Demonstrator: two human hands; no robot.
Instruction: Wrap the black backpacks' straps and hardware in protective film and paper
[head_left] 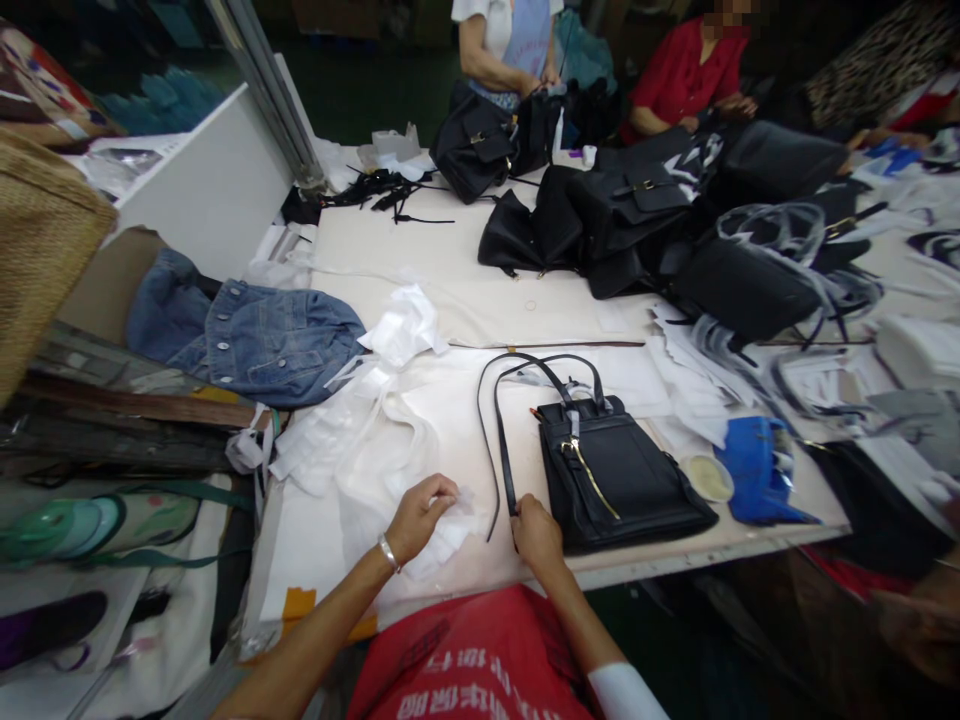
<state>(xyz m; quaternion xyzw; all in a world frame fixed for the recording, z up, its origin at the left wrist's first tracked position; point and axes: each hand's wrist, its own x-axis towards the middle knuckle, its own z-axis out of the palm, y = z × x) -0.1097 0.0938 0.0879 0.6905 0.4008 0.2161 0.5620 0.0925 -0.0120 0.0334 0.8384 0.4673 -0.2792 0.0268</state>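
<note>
A pale desk (300,540) fills the foreground of the workroom; a person in an apron (491,50) and one in red (671,85) are beyond its far side. The bag (622,465) lies on the desk near its front edge, gold zip (596,480) facing up. A strap (504,440) runs along the bag's left and curves over above its top. The right hand (536,535), just left of the bag, has its grip pinching the strap. The left hand (421,520) is farther left of the bag, its grip drawn nearly together by thin film (465,500); I cannot tell whether it pinches any. Paper (405,325) and a jacket (281,335) lie left of and beyond the bag. A tub (709,478) sits just right of it, a blue tray (757,470) past that. Other bags (637,190) are heaped well behind it.
</note>
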